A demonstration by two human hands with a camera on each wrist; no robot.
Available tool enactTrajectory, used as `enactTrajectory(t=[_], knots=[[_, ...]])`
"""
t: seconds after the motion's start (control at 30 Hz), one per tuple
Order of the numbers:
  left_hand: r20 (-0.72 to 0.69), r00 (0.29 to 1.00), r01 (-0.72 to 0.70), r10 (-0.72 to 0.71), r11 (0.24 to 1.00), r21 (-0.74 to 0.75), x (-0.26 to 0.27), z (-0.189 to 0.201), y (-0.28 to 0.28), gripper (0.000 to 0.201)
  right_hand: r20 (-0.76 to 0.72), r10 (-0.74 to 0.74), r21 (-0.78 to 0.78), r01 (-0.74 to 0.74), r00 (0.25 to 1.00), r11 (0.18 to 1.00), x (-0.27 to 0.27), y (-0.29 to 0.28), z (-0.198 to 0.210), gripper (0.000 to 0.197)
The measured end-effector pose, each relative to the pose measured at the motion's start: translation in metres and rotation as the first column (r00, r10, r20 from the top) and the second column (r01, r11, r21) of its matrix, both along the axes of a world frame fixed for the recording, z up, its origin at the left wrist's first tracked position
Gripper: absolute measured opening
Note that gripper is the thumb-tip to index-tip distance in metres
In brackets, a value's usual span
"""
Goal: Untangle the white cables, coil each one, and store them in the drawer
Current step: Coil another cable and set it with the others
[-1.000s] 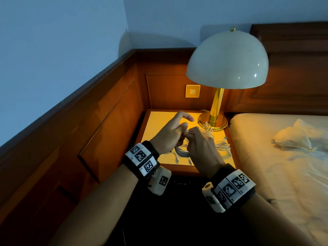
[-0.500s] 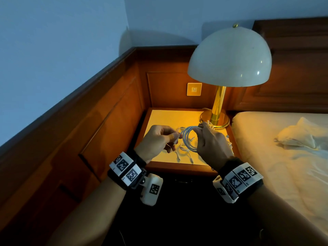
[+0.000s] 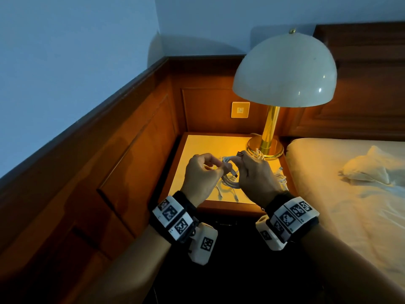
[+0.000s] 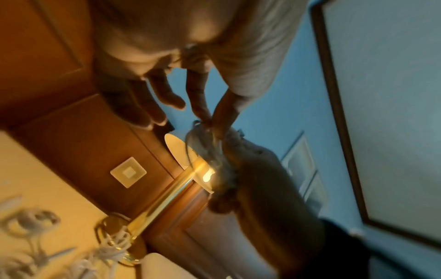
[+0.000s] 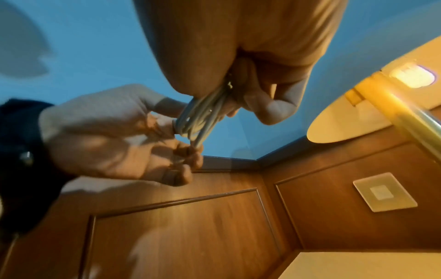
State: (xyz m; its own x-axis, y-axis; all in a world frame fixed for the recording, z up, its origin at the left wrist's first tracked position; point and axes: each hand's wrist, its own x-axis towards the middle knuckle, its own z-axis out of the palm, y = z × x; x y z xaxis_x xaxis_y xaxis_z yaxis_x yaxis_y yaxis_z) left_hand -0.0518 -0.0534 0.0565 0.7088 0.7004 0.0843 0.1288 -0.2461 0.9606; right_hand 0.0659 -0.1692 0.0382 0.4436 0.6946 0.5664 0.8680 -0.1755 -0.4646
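Both hands work just above the table (image 3: 197,145), beside the brass lamp (image 3: 271,128). The right hand (image 3: 256,178) has its grip closed round a bundle of white loops – the coiled cable (image 3: 229,160) – with fingers and thumb curled about the strands. The left hand (image 3: 201,176) pinches the loose end of that same cable between thumb and fingertips, right beside the coil. More white cables (image 3: 228,189) lie loose on the table beneath the hands, and another small tangle (image 3: 281,177) sits near the edge by the bed (image 3: 350,194).
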Motion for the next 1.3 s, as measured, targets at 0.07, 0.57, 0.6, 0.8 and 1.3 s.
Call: enactTrajectory(t=[0.07, 0.57, 0.6, 0.8, 1.3], knots=[[0.042, 0.999, 0.029, -0.029, 1.0, 0.009, 0.0, -0.003, -0.002, 0.032, -0.128, 0.021, 0.056, -0.014, 0.991, 0.998, -0.004, -0.001, 0.001, 0.024], [0.132, 0.984, 0.146, -0.117, 0.96, -0.24, 0.024, -0.015, -0.005, 0.025, -0.185, -0.166, 0.377, 0.226, 0.969, 0.898, -0.011, 0.008, -0.004, 0.016], [0.158, 0.977, 0.19, -0.145, 0.926, -0.326, 0.024, -0.014, -0.005, 0.023, -0.197, -0.164, 0.415, 0.234, 0.967, 0.879, -0.011, 0.009, -0.003, 0.013], [0.375, 0.901, 0.402, -0.218, 0.745, -0.533, 0.024, -0.008, -0.007, 0.021, -0.292, -0.131, 0.495, 0.267, 0.947, 0.827, -0.014, 0.009, 0.005, 0.007], [0.524, 0.82, 0.554, -0.23, 0.55, -0.626, 0.011, -0.018, 0.005, 0.026, 0.02, -0.13, 0.45, 0.107, 0.991, 0.887, -0.009, -0.001, 0.021, 0.004]])
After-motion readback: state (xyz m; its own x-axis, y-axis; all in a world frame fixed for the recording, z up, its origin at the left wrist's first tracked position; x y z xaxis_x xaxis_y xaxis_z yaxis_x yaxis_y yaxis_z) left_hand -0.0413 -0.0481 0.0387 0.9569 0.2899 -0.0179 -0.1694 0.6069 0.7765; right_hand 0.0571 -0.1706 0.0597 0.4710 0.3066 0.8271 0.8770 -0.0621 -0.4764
